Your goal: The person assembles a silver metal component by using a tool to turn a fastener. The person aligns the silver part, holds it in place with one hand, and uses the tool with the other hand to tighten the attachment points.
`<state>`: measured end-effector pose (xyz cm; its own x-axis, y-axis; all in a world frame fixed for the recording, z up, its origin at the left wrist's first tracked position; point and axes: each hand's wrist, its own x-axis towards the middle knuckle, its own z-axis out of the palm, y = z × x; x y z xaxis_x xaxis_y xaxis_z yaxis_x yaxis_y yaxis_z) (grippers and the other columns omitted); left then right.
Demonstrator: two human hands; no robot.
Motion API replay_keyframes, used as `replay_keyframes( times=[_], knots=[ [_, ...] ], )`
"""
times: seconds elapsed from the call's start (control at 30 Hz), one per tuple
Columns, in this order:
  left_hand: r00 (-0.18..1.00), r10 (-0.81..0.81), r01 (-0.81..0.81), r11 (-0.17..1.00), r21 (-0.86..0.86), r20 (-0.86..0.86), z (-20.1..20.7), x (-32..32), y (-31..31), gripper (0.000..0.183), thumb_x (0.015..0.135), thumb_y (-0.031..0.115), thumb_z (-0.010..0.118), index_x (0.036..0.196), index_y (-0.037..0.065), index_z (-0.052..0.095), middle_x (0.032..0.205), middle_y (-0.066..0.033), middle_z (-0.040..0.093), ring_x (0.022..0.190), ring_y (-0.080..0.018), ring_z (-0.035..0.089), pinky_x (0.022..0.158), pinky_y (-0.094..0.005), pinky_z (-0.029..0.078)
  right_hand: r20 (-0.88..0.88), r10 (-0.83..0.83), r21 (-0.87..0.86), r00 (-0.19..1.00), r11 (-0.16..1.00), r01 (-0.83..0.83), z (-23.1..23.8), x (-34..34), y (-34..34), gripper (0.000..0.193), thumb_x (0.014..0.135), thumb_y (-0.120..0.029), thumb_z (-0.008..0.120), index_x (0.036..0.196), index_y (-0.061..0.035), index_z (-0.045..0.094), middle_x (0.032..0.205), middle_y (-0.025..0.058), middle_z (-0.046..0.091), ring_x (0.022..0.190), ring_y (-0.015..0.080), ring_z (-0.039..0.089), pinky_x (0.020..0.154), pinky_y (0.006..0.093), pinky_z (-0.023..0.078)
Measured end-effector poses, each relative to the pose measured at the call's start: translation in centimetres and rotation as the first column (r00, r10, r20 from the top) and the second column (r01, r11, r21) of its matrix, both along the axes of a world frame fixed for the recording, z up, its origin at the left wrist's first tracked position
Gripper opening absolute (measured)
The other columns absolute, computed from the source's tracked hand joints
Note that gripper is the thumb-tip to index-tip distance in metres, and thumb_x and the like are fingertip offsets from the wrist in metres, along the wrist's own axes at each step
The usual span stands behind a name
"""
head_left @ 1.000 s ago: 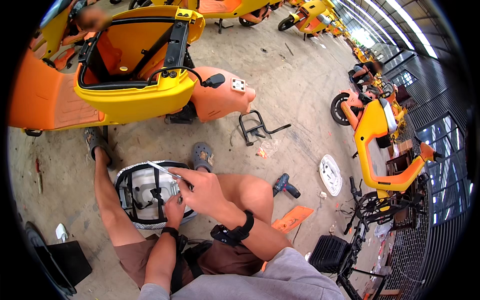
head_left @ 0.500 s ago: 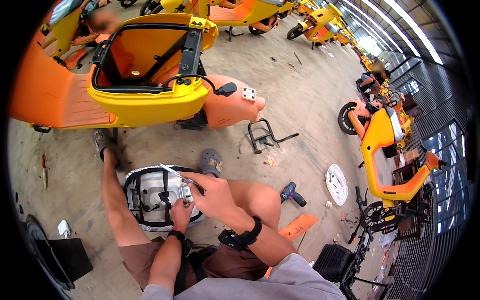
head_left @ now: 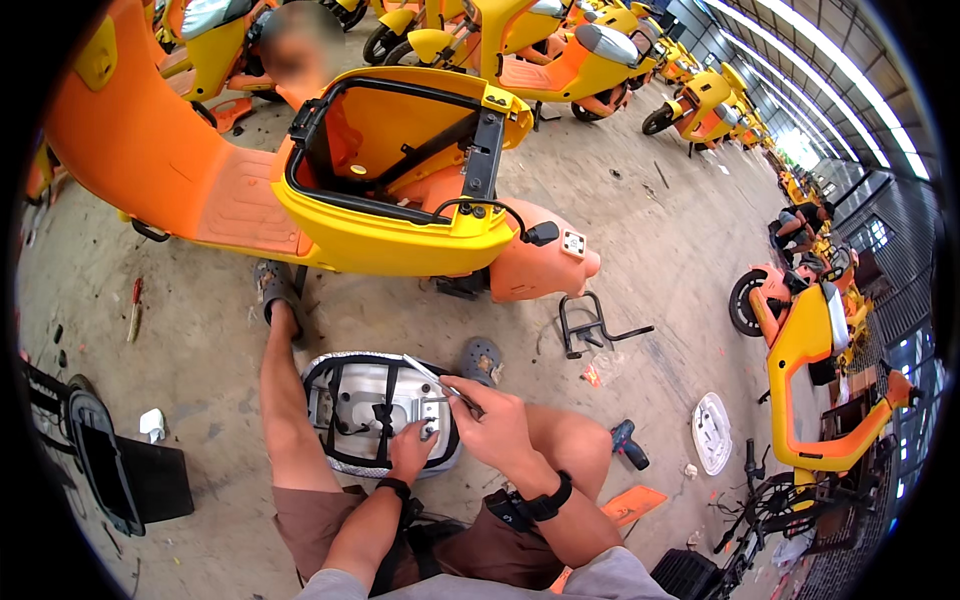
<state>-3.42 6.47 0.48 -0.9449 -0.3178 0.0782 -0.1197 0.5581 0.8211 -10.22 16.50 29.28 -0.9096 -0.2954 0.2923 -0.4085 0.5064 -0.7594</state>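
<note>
Clock directions taken about the white shell, 12 at the top of the view. Right hand [head_left: 492, 425]: fingers closed in a pinch around a slim silver tool [head_left: 425, 371], whose free end points toward 11 o'clock over the shell's upper right edge. Left hand [head_left: 408, 450]: fingers bent, tips at the shell's metal bracket near its 3 o'clock side; whether they grip a small part cannot be told. The oval white shell [head_left: 358, 405], dark-edged and crossed by black straps, lies hollow side up on the floor [head_left: 640, 230] between the person's legs, just in front of both hands. Grey clogs on the feet: one at 11 o'clock, the other [head_left: 481, 362] near the shell at 1 to 2. At 3 o'clock, beyond the knee, a cordless drill [head_left: 629, 445]; farther on that line, a second white shell [head_left: 712, 435]; toward 4, a flat orange piece [head_left: 635, 505]. At 2, a black metal frame [head_left: 600, 328]. At 12, a yellow-and-orange scooter body [head_left: 400, 245] with an open compartment. At 9, a small white piece [head_left: 152, 425]; at 10, a red-handled tool [head_left: 134, 310]. Farther out at 1 o'clock, rows of scooters; at 2, a crouching co-worker [head_left: 798, 228].
</note>
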Motion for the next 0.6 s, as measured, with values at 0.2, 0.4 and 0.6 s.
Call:
replay_keyframes(
  times=[0.2,0.4,0.6],
  knots=[
    [0.995,-0.043,0.042,0.999,0.021,0.094,-0.2,0.0,-0.3,0.031,0.077,0.028,0.077,0.097,0.005,0.072,0.093,-0.0139,0.071,0.083,-0.0334,0.068,0.074,-0.0409,0.054,0.007,-0.004,0.030,1.000,1.000,0.004,-0.3,-0.1,0.1,0.025,0.082,-0.002,0.066,0.106,-0.0051,0.071,0.082,0.0133,0.071,0.058,0.0155,0.061,0.057,0.0269,0.049],
    [0.997,-0.049,0.049,0.999,0.003,0.058,0.3,0.1,-0.2,0.029,0.078,0.028,0.075,0.096,0.005,0.072,0.092,-0.0139,0.070,0.082,-0.0328,0.068,0.073,-0.0409,0.055,0.015,0.000,0.008,1.000,1.000,0.000,-0.1,0.0,-0.1,0.025,0.082,-0.003,0.067,0.106,-0.0054,0.071,0.080,0.0136,0.070,0.056,0.0157,0.060,0.056,0.0277,0.049],
    [0.996,-0.066,0.066,0.998,0.012,0.067,-1.0,0.1,-0.2,0.028,0.079,0.028,0.075,0.095,0.005,0.071,0.091,-0.0137,0.070,0.082,-0.0333,0.068,0.073,-0.0413,0.054,0.005,0.003,0.014,1.000,1.000,-0.003,-0.2,0.1,-0.1,0.024,0.082,-0.003,0.067,0.105,-0.0055,0.072,0.078,0.0133,0.069,0.055,0.0158,0.059,0.055,0.0276,0.048]
  ],
)
